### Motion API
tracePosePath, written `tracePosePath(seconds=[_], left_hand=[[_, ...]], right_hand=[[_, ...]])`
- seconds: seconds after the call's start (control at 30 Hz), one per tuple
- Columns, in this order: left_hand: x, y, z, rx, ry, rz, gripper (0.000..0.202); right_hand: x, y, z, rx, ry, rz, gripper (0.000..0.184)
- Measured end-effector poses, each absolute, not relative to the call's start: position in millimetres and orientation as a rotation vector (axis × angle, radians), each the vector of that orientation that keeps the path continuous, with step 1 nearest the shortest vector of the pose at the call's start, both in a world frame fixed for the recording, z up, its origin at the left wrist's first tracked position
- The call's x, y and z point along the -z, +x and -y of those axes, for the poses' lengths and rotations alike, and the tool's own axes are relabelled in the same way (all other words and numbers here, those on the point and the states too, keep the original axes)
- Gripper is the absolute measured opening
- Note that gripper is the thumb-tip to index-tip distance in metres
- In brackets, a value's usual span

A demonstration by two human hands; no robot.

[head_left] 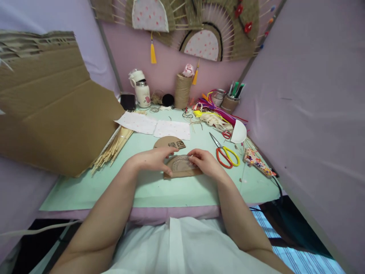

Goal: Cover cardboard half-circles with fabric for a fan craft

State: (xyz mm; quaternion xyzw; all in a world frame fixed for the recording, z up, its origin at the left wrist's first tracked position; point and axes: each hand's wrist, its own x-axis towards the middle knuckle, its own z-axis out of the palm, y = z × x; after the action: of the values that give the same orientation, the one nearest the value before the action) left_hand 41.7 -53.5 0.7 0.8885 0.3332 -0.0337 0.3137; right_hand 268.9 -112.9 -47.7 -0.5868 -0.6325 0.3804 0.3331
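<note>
Lying at the middle of the counter (156, 196), close in front of the body: a clear protractor (181, 163), set flat on a piece of card (184, 174), straight side roughly along straight side, probably for a firm, level bed. Reaching over from one side with the left hand (151, 160), thumb and fingers spread wide around the protractor's left part, thumb by the card's left end, likely to guard against sliding. At the opposite side, with the right hand (205, 163), thumb and forefinger drawn narrow at the protractor's edge, likely for fine control; cannot tell about a true pinch there. Just behind: a printed half-disc (168, 142), partly hidden by the left hand. Farther back, laid side by side: two white sheets (172, 130), presumably flat to avoid creases. Off to the left: a bundle of sticks (114, 152), gathered lengthwise beside a big cardboard (57, 114). On the right: scissors (221, 147), blades pointing away, handles toward the body, handy for picking up; beyond, near the edge, apparently a glue gun (258, 161). Along the back, upright and out of the way: flask (143, 95), twine (182, 91), pens (235, 90).
</note>
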Motion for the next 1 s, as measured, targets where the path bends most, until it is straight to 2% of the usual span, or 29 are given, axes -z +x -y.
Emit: tracePosePath(seconds=[0.33, 0.43, 0.6, 0.8, 1.0], left_hand=[[2, 41, 56, 0.154, 2.418, -0.870, 0.101], [-1, 31, 56, 0.124, 2.322, -0.909, 0.097], [-1, 17, 53, 0.006, 2.188, -1.048, 0.073], [9, 26, 61, -0.025, 2.266, -0.958, 0.088], [14, 32, 67, 0.043, 2.394, -0.974, 0.090]], right_hand=[[51, 267, 131, -0.653, -1.572, 1.745, 0.016], [52, 274, 138, -0.609, -1.523, 1.687, 0.023], [52, 284, 151, -0.623, -1.495, 1.902, 0.047], [55, 287, 153, -0.601, -1.509, 2.032, 0.076], [61, 291, 151, -0.609, -1.481, 1.988, 0.079]])
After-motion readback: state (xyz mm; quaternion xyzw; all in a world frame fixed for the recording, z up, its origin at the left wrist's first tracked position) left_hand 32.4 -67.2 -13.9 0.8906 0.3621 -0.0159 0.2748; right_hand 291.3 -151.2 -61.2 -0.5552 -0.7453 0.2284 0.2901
